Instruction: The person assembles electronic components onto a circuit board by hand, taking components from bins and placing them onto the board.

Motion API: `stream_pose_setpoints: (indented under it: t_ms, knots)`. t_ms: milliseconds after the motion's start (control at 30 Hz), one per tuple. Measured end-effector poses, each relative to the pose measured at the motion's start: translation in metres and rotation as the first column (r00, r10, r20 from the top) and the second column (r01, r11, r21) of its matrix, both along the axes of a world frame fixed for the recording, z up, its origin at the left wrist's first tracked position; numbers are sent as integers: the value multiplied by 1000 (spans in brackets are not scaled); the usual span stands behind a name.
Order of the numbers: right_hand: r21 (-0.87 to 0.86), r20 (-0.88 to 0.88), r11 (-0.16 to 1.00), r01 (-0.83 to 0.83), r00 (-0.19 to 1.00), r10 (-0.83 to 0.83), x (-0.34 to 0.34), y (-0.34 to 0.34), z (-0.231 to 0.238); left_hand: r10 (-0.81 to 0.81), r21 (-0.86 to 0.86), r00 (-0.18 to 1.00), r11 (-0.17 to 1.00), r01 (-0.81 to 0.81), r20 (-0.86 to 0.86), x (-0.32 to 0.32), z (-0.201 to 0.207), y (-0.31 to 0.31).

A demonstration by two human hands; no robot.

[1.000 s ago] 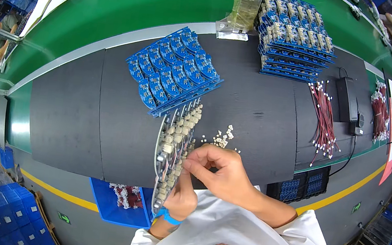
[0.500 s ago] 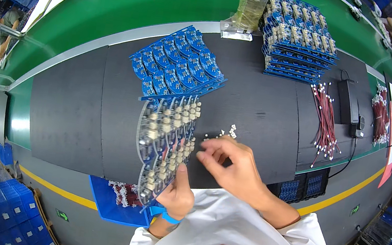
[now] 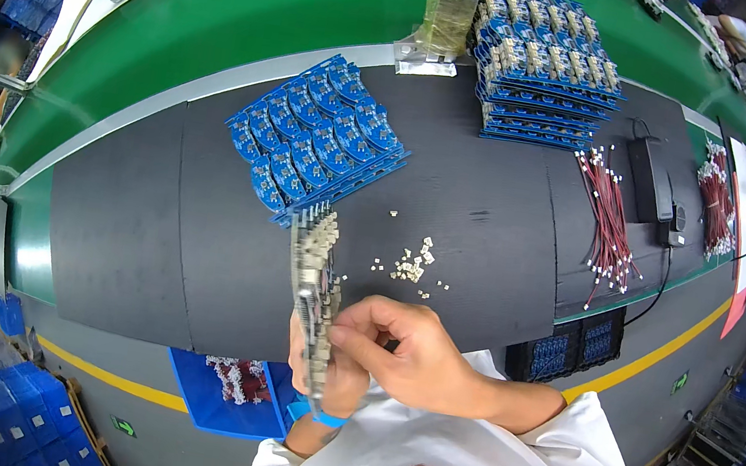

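Note:
Upright and nearly edge-on to me stands a circuit board panel with rows of cream connectors. My left hand, a blue band at its wrist, grips the panel's lower part. My right hand is closed, thumb and forefinger pinched against the connector side of the panel; whatever the fingertips hold is hidden. Beyond the hands, small white connector pieces lie scattered on the black mat. A pile of blue circuit board panels rests on the mat just past the held panel.
At the back right rises a tall stack of blue boards with connectors, beside a taped metal post. Dark red wire bundles and a black power adapter lie to the right. A blue bin sits below the table's front edge.
The held panel has turned from showing its face to nearly edge-on. My right hand has moved left and down from beside the panel onto it, uncovering more loose white pieces.

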State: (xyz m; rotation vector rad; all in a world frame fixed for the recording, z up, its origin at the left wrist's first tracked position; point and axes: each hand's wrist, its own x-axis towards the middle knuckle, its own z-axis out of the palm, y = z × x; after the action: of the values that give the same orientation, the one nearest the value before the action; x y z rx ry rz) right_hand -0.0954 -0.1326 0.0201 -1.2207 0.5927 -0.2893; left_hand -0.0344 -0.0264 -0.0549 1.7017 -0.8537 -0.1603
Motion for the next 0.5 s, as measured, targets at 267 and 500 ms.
stream_pose_setpoints:
  t_ms: [267,500]
  knots:
    - [-391,-94,908,153,974,-205,-10,-24,-44,4,-365,933,919,-145,-361,8,18,-25]
    - [-169,225,985,-19,973,57,5,-6,2,-416,-702,743,705,-101,-524,-7,-17,-16]
